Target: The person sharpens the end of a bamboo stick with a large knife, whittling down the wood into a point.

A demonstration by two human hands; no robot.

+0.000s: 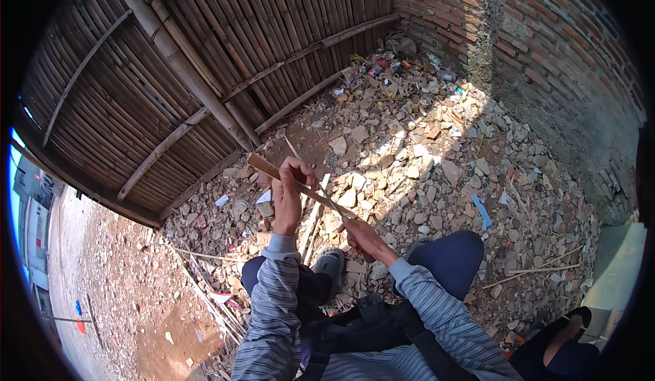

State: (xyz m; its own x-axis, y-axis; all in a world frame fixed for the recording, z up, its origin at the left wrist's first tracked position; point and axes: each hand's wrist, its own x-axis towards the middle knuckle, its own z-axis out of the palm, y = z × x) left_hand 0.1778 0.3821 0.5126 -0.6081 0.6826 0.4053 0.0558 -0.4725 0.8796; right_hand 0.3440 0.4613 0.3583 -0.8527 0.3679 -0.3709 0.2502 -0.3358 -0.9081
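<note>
A flat bamboo strip point(265, 166) slants across in front of me, its broad end up and to the left. Around its middle the fingers of my left hand point(292, 193) are closed. My right hand point(367, 240) is closed by the strip's lower end, above my knee. Something dark shows at its fingers, but I cannot make out what it holds. A second, thinner stick point(291, 147) runs behind my left hand down toward the right one. Between my legs a grey shoe point(330, 272) rests on the rubble.
Stones and broken brick point(423, 197) cover the ground, with litter at the back. A bamboo wall point(273, 33) stands at the left, a brick wall point(546, 60) at the right. Pale sticks point(314, 224) lie by my feet. At lower right another person's sandalled foot point(578, 323) shows.
</note>
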